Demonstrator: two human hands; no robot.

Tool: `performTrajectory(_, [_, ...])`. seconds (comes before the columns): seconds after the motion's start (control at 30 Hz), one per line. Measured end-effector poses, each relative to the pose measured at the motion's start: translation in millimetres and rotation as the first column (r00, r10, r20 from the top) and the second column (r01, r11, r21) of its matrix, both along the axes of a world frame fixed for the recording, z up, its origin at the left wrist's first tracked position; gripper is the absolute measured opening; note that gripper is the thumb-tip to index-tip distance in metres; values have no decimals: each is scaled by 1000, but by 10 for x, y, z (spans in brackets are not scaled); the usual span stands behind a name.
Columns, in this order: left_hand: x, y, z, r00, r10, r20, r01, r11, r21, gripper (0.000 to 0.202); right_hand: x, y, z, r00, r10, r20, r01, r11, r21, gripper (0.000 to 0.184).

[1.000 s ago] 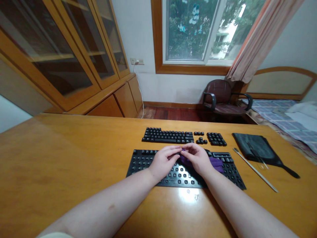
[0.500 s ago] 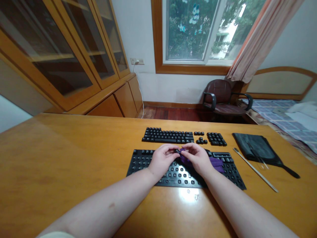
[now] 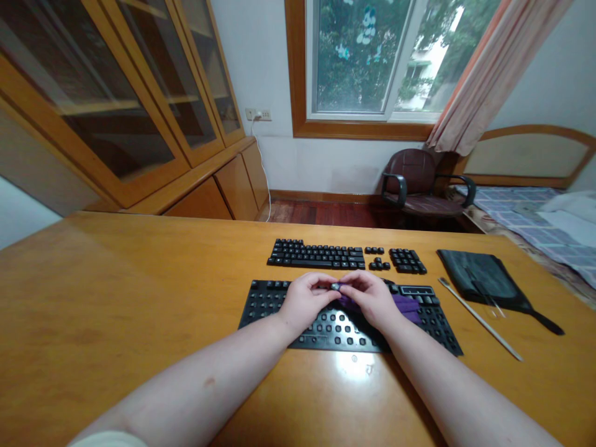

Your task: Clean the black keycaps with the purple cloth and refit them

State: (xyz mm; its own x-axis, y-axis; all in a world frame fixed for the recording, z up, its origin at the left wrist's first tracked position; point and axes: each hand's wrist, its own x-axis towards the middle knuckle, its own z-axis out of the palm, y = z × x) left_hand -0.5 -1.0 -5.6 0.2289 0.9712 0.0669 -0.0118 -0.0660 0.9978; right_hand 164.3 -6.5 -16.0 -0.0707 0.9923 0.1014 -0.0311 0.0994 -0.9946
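Left hand [image 3: 308,305] pinches keycap [image 3: 335,287] above keyboard [image 3: 339,329]. Right hand [image 3: 372,298] grips cloth [image 3: 406,306] just beside keycap; cloth end shows past wrist, over keyboard's right part. Loose keys [image 3: 321,257] grouped beyond keyboard.

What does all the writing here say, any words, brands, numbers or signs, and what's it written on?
No text can be read for certain.
Loose keycaps: pale marks, too small to read.
Keyboard base: no readable lettering.
Small held piece: too small to tell.
Window stickers: figures, no readable words.
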Motion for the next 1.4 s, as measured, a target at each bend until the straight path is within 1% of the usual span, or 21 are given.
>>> performTrajectory(0.07, [-13,9,44,1000,20,-14,-20,1000,15,22,-4,-3,10,1000,-28,13,28,1000,0,19])
performTrajectory(0.13, [-61,28,142,996,68,-54,-64,996,63,23,-11,-10,31,999,-53,6,53,999,-1,19])
performTrajectory(0.2, [-155,56,303,981,122,-148,-98,982,161,24,-18,-16,45,998,-64,-10,64,998,-6,20])
performTrajectory(0.23, [-219,71,402,964,144,-222,-89,966,241,22,-20,-18,47,998,-66,-16,66,998,-9,20])
performTrajectory(0.27, [-291,88,505,937,150,-316,-45,947,317,19,-21,-19,45,998,-65,-19,65,998,-11,21])
performTrajectory(0.33, [-445,122,698,837,120,-535,124,909,397,18,-18,-15,31,998,-54,-18,54,998,-9,20])
performTrajectory(0.37, [-521,140,775,762,117,-636,215,882,419,17,-16,-11,23,999,-46,-18,46,999,-6,19])
performTrajectory(0.4, [-590,160,831,683,139,-717,278,859,430,17,-13,-7,15,999,-37,-16,37,999,-2,19])
performTrajectory(0.43, [-652,182,865,606,160,-779,320,848,423,18,-10,-2,8,999,-29,-13,29,1000,3,18])
performTrajectory(0.5, [-746,232,869,478,171,-862,382,843,379,18,-7,6,0,1000,-20,-7,20,1000,10,18])
performTrajectory(0.57, [-803,283,813,369,144,-918,427,851,305,19,-8,10,-1,1000,-20,-4,20,1000,15,19])
performTrajectory(0.63, [-827,327,738,287,125,-950,440,863,246,20,-13,9,5,1000,-21,1,21,1000,16,19])
performTrajectory(0.7, [-824,353,676,240,95,-966,432,881,194,19,-19,6,12,1000,-20,11,20,1000,13,19])
performTrajectory(0.77, [-800,359,643,209,16,-978,442,890,109,19,-25,3,18,1000,-23,18,23,1000,13,19])
performTrajectory(0.83, [-765,347,635,172,-63,-983,464,885,25,20,-29,0,22,999,-27,21,27,1000,16,18])
performTrajectory(0.87, [-746,337,635,152,-82,-985,470,883,-1,20,-30,-1,23,999,-29,22,28,999,16,18])
performTrajectory(0.97, [-699,306,628,113,-80,-990,479,878,-16,22,-31,-3,23,999,-22,25,22,1000,11,18])
performTrajectory(1.1, [-671,302,558,92,-94,-991,514,857,-33,24,-31,-1,24,999,-20,36,19,1000,13,17])
performTrajectory(1.23, [-678,331,480,105,-94,-990,504,863,-28,24,-34,-2,37,999,-21,49,20,1000,11,17])
performTrajectory(1.3, [-684,336,474,110,-98,-989,499,866,-30,24,-34,-4,43,999,-19,50,19,1000,7,17])
performTrajectory(1.4, [-684,320,509,90,-94,-992,479,877,-40,24,-29,-4,38,998,-19,57,18,1000,10,17])
